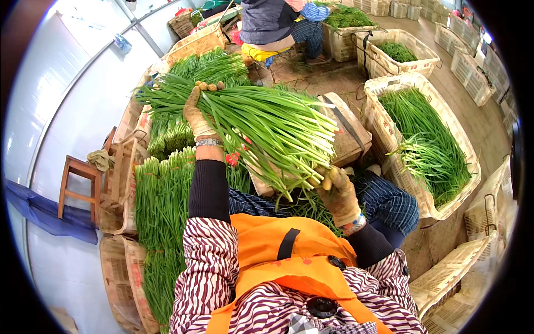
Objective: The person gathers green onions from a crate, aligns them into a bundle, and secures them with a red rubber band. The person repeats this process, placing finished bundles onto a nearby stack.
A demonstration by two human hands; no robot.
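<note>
A large loose bunch of garlic chives point(258, 121) stretches across the space before me, pale stem ends to the right and green leaf tips to the left. My left hand point(199, 110), in a soiled work glove, grips the bunch from beneath its leafy part, with fingertips over the top. My right hand point(340, 196), also gloved, has its fingers curled at the lowest stem ends; whether they pinch any stems cannot be told. Beneath the bunch, a block-shaped item with a dark strap point(348, 129) is partly hidden. Loose green trimmings point(308, 204) lie at my lap.
Bundled chives point(162, 196) are stacked along my left. A plastic crate of loose chives point(421, 87) stands at my right, with another crate point(400, 37) behind it. A co-worker point(271, 25) sits ahead on a stool. A wooden stool point(79, 167) stands by the left wall.
</note>
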